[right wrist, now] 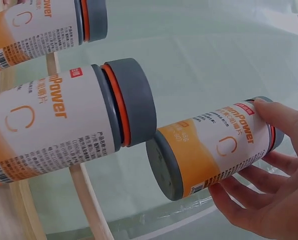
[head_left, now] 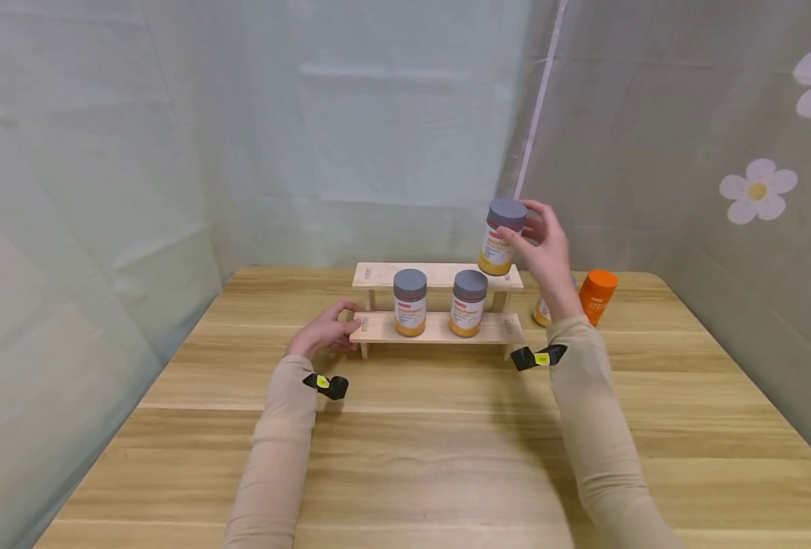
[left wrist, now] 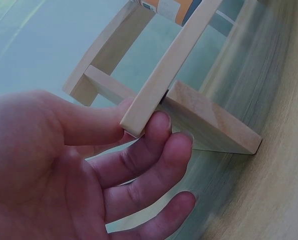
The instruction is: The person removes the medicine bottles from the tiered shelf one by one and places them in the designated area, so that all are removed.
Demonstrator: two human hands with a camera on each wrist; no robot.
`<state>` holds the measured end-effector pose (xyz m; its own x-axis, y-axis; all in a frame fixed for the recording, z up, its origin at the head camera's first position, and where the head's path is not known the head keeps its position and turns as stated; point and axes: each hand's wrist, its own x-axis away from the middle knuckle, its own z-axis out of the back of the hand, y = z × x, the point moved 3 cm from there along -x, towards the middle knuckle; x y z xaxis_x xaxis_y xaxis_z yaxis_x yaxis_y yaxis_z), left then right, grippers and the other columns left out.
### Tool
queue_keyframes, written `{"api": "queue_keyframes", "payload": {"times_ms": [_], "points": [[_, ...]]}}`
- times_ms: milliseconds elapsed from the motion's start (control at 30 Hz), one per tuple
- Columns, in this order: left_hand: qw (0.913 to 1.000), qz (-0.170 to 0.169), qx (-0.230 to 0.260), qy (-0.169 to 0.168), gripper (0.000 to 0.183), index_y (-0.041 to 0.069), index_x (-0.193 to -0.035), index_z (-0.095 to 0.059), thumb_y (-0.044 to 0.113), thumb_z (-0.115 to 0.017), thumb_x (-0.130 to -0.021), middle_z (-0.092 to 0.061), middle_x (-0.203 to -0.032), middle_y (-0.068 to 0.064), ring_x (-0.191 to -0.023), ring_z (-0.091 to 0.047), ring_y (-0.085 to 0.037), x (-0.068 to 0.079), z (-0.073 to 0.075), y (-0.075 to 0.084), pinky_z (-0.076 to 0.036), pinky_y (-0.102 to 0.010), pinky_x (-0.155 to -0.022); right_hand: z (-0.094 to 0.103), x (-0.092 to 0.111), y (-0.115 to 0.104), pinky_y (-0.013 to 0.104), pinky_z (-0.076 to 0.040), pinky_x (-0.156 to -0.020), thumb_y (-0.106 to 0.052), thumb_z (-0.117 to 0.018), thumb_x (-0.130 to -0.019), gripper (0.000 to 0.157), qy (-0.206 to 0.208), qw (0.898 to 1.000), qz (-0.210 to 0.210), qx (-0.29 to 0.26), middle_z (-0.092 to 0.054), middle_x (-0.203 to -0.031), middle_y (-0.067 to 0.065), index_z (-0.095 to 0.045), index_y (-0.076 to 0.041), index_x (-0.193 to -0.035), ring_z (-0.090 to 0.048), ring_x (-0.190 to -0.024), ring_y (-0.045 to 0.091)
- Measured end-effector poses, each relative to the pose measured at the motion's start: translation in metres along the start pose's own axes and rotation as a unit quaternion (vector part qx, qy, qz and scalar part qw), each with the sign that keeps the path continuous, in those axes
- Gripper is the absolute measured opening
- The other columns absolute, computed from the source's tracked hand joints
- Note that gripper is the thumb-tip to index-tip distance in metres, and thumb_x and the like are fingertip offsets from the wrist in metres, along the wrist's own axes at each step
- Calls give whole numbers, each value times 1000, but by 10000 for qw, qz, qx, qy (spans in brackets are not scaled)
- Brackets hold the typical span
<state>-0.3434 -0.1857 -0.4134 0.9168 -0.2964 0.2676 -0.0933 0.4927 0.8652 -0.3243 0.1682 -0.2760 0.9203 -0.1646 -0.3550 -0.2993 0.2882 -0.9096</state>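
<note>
My right hand (head_left: 548,255) grips a pill jar (head_left: 496,248) with a grey lid and a white and orange label, thumb on one side and fingers on the other. In the head view it is upright over the right end of the upper board of a two-step wooden rack (head_left: 439,273); the right wrist view shows its grey base (right wrist: 164,165) uncovered. With thumb and forefinger, my left hand (left wrist: 78,155) pinches the left end of the rack's lower board (left wrist: 166,70). Two matching jars, a left one (head_left: 410,305) and a right one (head_left: 468,305), stand on that lower board.
Behind my right wrist stand an orange bottle (head_left: 597,296) and another jar (head_left: 542,313), partly hidden by the forearm. The rack is near the back edge of a wooden table (head_left: 419,457). Pale curtains (head_left: 378,152) hang behind and at the sides.
</note>
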Motion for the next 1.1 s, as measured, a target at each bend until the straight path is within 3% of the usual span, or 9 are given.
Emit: {"api": "queue_keyframes", "payload": {"times_ms": [700,1100], "points": [[9999,-75,55,-38,43,7,-140,-32,21,-46,-103,-64,-86,-10,-67,-64,-12,-3,0,-1,-54,-32,-71,26,11,19,46,-43,-105,-34,-71,-88,60,182,9989,203,393,-54,-138,15,-44,-24,-140,-54,-122,28],[9999,-64,42,-78,43,7,-141,-32,22,-46,-103,-66,-96,-17,-70,-66,-14,-2,0,-2,-55,-39,-79,34,17,27,45,-43,-105,-36,-70,-89,61,96,9988,195,441,-54,-139,13,-43,-26,-143,-54,-121,26]]}}
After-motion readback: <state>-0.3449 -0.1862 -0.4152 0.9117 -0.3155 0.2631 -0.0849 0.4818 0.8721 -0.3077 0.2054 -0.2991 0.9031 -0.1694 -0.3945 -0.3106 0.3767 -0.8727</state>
